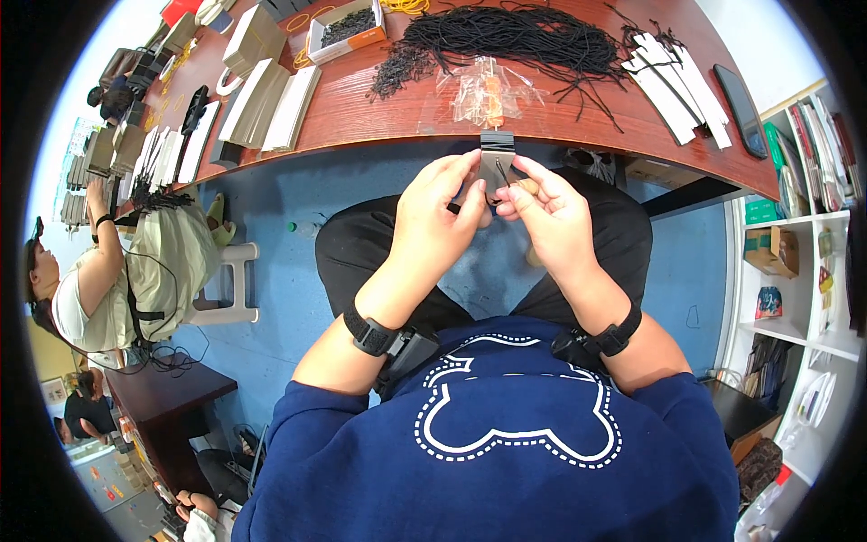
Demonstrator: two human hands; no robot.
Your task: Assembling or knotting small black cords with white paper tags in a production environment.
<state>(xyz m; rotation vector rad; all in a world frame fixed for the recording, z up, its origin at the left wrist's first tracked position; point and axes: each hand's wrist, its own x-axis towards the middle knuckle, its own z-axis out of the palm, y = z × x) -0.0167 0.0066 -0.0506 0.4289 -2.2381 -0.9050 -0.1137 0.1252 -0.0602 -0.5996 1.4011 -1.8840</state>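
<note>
The small grey card (491,168) sits at twelve o'clock from the chest, just off the near edge of the red-brown desk (361,108), with a black clip (497,142) across its top end. The left hand (429,208) has thumb and fingers closed around the card from its nine o'clock side. The right hand (560,221), on the four o'clock side, seems to pinch a thin black cord (504,172) near the card's lower part; whether it also presses the card cannot be told.

The card looks light and fairly stiff, likely to bend or crease if squeezed hard, and smooth enough to slide. Its long edges, below the clip, offer the best hold. The cord seems soft and limp, like the black cords (515,41) heaped at twelve o'clock, so it is best pinched close to the card.
</note>
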